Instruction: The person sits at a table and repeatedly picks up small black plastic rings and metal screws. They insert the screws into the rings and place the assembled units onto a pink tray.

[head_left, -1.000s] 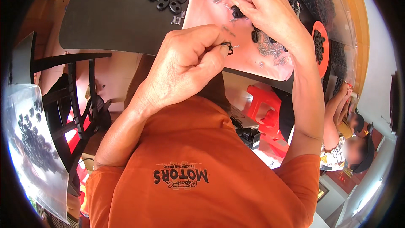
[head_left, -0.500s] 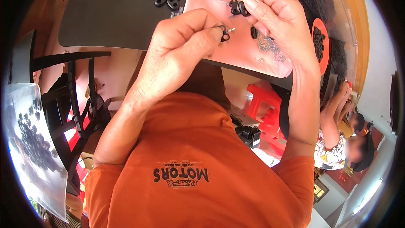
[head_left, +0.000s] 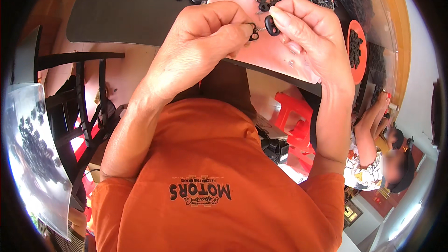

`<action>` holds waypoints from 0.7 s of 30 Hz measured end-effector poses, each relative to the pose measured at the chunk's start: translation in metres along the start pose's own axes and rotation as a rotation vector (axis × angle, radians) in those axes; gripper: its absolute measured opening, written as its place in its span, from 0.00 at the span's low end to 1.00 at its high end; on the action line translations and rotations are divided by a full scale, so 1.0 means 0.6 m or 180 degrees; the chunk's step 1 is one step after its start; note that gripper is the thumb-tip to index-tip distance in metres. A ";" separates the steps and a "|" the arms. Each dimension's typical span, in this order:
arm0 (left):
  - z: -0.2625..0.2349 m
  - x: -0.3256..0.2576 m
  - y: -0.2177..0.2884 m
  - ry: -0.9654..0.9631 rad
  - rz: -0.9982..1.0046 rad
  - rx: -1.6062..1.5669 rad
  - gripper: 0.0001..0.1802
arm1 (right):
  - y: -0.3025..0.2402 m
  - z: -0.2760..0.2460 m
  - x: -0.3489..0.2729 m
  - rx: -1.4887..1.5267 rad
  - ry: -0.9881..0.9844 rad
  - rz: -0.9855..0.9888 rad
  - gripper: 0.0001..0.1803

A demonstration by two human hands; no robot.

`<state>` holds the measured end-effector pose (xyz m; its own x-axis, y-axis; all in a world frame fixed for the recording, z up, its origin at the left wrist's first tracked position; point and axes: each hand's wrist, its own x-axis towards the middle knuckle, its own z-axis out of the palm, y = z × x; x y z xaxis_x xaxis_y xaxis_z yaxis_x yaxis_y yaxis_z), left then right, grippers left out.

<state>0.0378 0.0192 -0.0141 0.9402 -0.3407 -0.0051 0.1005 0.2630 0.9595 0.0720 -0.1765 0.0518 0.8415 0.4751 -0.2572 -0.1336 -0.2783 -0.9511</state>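
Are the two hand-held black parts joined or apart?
Apart: a gap with a spring in it shows between the looped piece in the left hand and the oval piece in the right hand.

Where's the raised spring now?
Head view, upper middle: the spring sits between the looped piece in the left hand and the black oval in the right hand.
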 end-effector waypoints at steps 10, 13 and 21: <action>-0.003 0.000 0.002 -0.0173 -0.0042 0.0092 0.09 | 0.000 0.012 0.002 -0.0519 0.0118 -0.0276 0.12; -0.005 0.000 0.001 -0.0226 -0.0026 0.0157 0.09 | 0.002 0.013 0.004 -0.0641 0.0163 -0.0349 0.12; -0.011 0.001 0.006 -0.0380 -0.0202 0.0255 0.10 | 0.014 0.014 0.005 -0.0668 0.0258 -0.0356 0.09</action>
<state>0.0410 0.0258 -0.0124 0.8869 -0.4605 -0.0375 0.1277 0.1663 0.9778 0.0688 -0.1702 0.0418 0.8853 0.4465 -0.1299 0.0671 -0.3992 -0.9144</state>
